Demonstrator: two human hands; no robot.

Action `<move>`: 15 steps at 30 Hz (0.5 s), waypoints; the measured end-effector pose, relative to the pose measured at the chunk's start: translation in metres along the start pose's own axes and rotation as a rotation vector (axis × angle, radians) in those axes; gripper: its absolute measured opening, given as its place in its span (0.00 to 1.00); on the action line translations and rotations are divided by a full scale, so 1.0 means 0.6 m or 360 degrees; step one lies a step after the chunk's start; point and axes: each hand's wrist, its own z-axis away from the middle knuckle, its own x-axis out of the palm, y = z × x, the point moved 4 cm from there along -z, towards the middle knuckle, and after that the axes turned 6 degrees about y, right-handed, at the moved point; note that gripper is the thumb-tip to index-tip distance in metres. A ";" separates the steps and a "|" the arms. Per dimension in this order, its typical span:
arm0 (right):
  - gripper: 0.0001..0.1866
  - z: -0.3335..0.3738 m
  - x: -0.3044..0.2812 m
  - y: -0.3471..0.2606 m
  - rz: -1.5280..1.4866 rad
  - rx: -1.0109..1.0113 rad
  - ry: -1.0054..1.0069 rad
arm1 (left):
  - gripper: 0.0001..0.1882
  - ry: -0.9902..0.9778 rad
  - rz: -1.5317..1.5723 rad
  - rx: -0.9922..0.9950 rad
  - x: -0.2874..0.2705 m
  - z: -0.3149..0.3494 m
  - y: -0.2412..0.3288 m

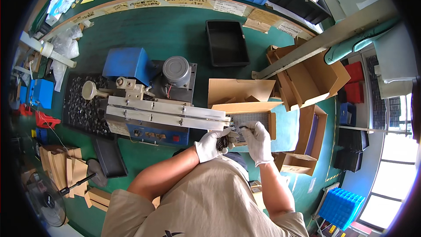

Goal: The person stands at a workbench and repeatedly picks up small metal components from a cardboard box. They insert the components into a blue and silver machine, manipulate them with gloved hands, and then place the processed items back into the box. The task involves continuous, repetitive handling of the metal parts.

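Observation:
Both my hands wear white gloves and meet at the right end of a long metal rail (166, 115) on a bench machine. My left hand (211, 145) is closed around a bunch of small dark parts (222, 144), too small to name. Beside it, my right hand (258, 143) has thumb and fingers pinched together near the rail's end; whatever is between the fingertips is too small to make out. Just behind and under the hands stands an open cardboard box (272, 125) with rows of small grey pieces (252, 120) inside.
The machine has a blue housing (127, 65) and a round grey motor (176, 69). Left of it lies a dark tray of small black parts (81, 105). A black bin (227, 44) stands behind; cardboard boxes (302, 77) and a slanting metal post (324, 39) are at right.

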 end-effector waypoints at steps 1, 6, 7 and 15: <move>0.06 -0.007 -0.002 -0.018 0.0087 -0.0124 -0.0005 | 0.18 -0.0066 -0.0009 0.0007 -0.005 -0.001 -0.001; 0.08 -0.034 0.017 -0.090 0.0379 -0.0687 -0.0006 | 0.16 -0.0024 0.0009 -0.0052 -0.011 0.001 -0.004; 0.09 -0.033 0.022 -0.097 0.0397 -0.0732 -0.0029 | 0.16 0.0006 0.0009 -0.0036 -0.011 0.002 -0.004; 0.18 -0.029 0.050 -0.113 0.0443 -0.0937 -0.0168 | 0.16 0.0039 0.0095 0.0029 -0.025 0.004 -0.006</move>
